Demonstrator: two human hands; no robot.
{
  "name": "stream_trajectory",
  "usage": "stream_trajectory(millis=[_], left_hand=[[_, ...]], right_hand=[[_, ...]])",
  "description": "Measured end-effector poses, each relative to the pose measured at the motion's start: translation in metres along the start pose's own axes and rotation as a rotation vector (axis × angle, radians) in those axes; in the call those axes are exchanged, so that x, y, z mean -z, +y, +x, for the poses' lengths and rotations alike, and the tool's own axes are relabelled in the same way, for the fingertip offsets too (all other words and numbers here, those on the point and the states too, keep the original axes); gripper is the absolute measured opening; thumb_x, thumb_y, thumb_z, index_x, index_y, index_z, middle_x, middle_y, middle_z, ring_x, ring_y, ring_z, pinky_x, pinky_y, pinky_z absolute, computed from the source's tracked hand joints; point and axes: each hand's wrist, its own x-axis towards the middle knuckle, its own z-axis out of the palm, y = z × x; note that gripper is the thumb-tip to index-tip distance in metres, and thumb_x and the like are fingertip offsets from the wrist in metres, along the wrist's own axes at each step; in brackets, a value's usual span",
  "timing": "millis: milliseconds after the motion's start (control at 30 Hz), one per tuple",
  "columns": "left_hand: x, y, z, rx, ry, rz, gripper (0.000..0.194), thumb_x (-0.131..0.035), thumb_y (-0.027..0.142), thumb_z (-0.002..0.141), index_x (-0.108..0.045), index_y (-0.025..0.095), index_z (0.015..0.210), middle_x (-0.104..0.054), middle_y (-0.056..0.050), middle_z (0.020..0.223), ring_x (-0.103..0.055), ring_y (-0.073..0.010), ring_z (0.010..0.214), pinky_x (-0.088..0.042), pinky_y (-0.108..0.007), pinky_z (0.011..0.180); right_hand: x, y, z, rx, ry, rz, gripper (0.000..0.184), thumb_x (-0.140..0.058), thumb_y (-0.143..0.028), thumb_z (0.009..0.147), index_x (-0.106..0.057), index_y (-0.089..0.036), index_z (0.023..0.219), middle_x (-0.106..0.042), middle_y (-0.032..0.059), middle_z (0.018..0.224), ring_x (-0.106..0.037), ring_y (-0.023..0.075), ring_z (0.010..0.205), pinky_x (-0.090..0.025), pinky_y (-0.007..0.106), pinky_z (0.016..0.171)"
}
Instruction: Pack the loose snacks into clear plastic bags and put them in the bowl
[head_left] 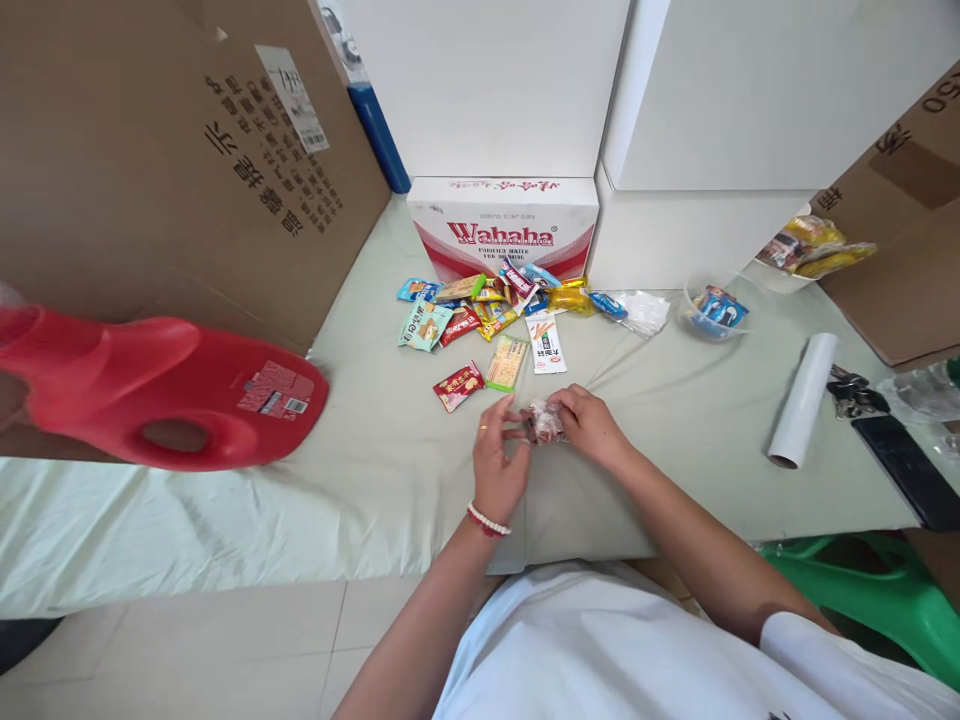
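Note:
A small clear plastic packet with dark reddish-brown contents sits between my hands, low over the cloth. My right hand pinches its upper right side. From the left, my left hand curls its fingers against the packet, thumb nearer to me. Just beyond lie a red snack packet, a green-and-yellow biscuit packet and a white snack packet. Behind these, a pile of colourful wrapped snacks rests in front of a Wahaha carton.
A large red jug lies at left beside a brown cardboard box. To the right are a clear plastic bowl with blue packets, a white roll, keys and a black phone. A green stool stands below the table.

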Motion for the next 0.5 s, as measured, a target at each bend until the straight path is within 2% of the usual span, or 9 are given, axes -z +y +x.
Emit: stream_trajectory(millis=[67,167,267,367,500], left_hand=[[-0.003,-0.001,0.002,0.154,0.064,0.142,0.04,-0.059,0.034,0.09,-0.062,0.018,0.127,-0.063,-0.015,0.122,-0.06,-0.0298,0.113,-0.052,-0.048,0.095],[-0.018,0.004,0.004,0.236,-0.033,0.348,0.034,-0.064,0.047,0.089,-0.07,0.021,0.109,-0.066,-0.014,0.114,-0.059,-0.0348,0.111,-0.047,-0.052,0.094],[-0.03,0.014,0.005,0.249,-0.054,0.389,0.031,-0.062,0.046,0.091,-0.067,0.02,0.107,-0.068,-0.012,0.112,-0.06,-0.034,0.109,-0.046,-0.049,0.091],[-0.035,0.021,0.008,0.281,-0.048,0.33,0.024,-0.065,0.038,0.088,-0.061,0.019,0.102,-0.068,-0.009,0.101,-0.064,-0.0291,0.1,-0.047,-0.043,0.088],[-0.039,0.025,0.011,0.28,0.074,0.283,0.024,-0.068,0.029,0.083,-0.056,0.018,0.101,-0.064,-0.008,0.099,-0.063,-0.0244,0.09,-0.048,-0.036,0.079]], right_hand=[[0.001,0.001,-0.004,0.011,0.025,0.034,0.031,-0.047,-0.004,0.089,-0.07,-0.021,0.1,-0.061,0.0037,0.092,-0.061,0.0172,0.084,-0.047,0.028,0.079],[0.002,0.0,-0.009,0.02,0.046,0.067,0.03,-0.048,-0.006,0.089,-0.071,-0.021,0.101,-0.063,0.0041,0.093,-0.061,0.0169,0.082,-0.049,0.029,0.078],[0.003,0.0,-0.014,0.021,0.06,0.115,0.031,-0.048,-0.008,0.09,-0.072,-0.022,0.102,-0.065,0.004,0.094,-0.062,0.0165,0.081,-0.051,0.03,0.078],[0.002,0.002,-0.023,-0.004,0.072,0.237,0.031,-0.048,-0.011,0.09,-0.073,-0.023,0.102,-0.066,0.003,0.095,-0.064,0.0147,0.075,-0.055,0.029,0.074],[-0.001,0.0,-0.034,-0.111,0.169,0.414,0.027,-0.048,-0.022,0.094,-0.073,-0.024,0.104,-0.071,0.0036,0.103,-0.068,0.0147,0.071,-0.059,0.032,0.073]])
